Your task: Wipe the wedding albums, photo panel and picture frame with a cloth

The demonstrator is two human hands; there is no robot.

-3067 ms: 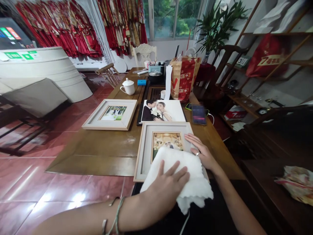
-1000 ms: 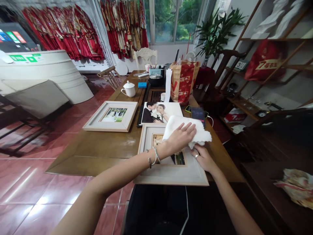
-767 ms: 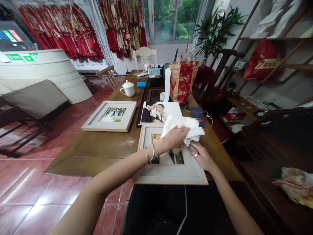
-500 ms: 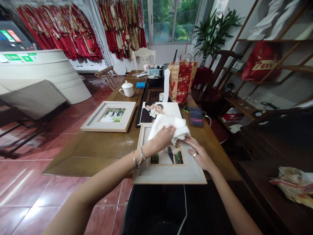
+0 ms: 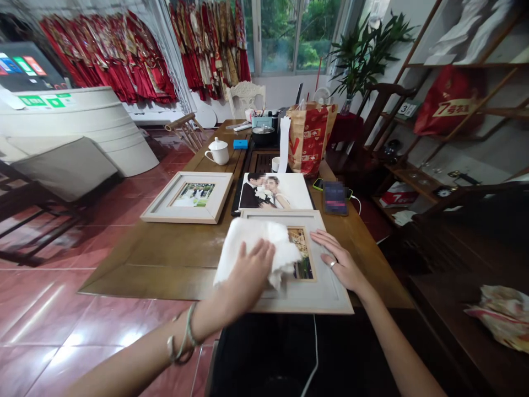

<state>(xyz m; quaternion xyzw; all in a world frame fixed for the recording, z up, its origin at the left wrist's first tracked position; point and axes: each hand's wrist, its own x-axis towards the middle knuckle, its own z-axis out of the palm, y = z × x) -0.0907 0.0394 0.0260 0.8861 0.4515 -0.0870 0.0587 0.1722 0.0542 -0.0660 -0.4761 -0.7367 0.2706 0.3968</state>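
A light picture frame lies face up at the near end of the table, partly covered by a white cloth. My left hand presses down on the cloth over the frame's left half, holding it there. Bracelets circle that wrist. Flat along the frame's right side rests my right hand, fingers stretched out, a ring on one. The photo in the frame shows only its right part. Just beyond lies a large wedding print, touching or under the frame's far edge; I cannot tell which.
A second framed photo lies to the left on the wooden table. A lidded white cup, a blue box and a paper bag stand farther back. A phone with a white cable is at the right.
My left hand has slid the white cloth left and toward me across the frame, uncovering the right part of its photo and more of the print. My right hand has stayed on the frame.
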